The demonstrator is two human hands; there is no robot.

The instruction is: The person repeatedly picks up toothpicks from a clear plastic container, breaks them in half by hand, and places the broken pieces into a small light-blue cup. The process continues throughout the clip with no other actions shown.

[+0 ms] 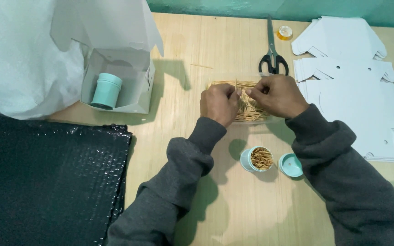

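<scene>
At nine o'clock a black bubble-wrap sheet (46, 182) covers the table's left side, with a white plastic bag (19, 54) above it at ten. Next, at eleven, stands an open white carton (128, 77) holding a closed mint-green canister (106, 90).

At the centre a clear tray of toothpicks (247, 111) lies on the wooden table (215, 45). The left hand (219, 104) rests on the tray's nine o'clock edge, its fingers together and pinched on a small bundle of toothpicks (238, 89). The right hand (277, 94), at the tray's two o'clock side, pinches the same bundle from the other end, so the fingertips nearly meet.

At six o'clock from the hands an open mint-green canister filled with toothpicks (257, 159) stands upright, its lid (291, 164) lying just beside it.

Black-handled scissors (272, 50) lie at twelve, a tape roll (285, 32) near them, and a stack of flat white box blanks (356, 91) spreads at two to three o'clock.
</scene>
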